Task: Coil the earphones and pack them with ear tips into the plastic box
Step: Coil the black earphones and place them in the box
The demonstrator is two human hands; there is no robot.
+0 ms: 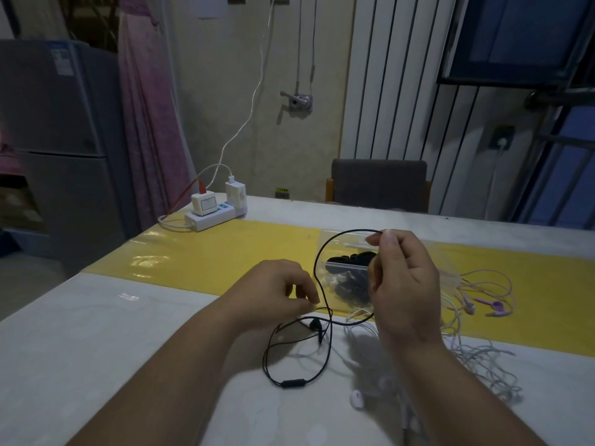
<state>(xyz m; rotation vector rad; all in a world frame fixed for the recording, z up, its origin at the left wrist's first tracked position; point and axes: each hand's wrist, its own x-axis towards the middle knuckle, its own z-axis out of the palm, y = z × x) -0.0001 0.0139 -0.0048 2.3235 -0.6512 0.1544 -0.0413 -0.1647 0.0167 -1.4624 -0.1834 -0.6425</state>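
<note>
The black earphones (317, 263) have a thin dark cord that rises in an open loop between the two hands. The right hand (402, 284), raised above the surface (96, 333), has its grip closed on the far top of that loop, thumb and fingertips pinching the cord. The left hand (277, 291), lower and to the left, has its grip closed in a pinch on the cord where it bends back toward the near side. Below the left hand the cord crosses itself and lies on the surface in a second, wider loop. A slim control bar (293, 383) sits at the near end of that loop, and one black bud (315, 324) lies just inside it.

Behind the raised loop a clear plastic bag (338, 243) lies on the yellow strip (209, 259) of the surface. It holds a heap of black ear tips (349, 284) with a few pale ones among them; the right hand hides its right part.

To the right, a tangle of white earphones (476, 358) lies near the right forearm. Purple earphones (492, 305) lie just beyond it.
</note>
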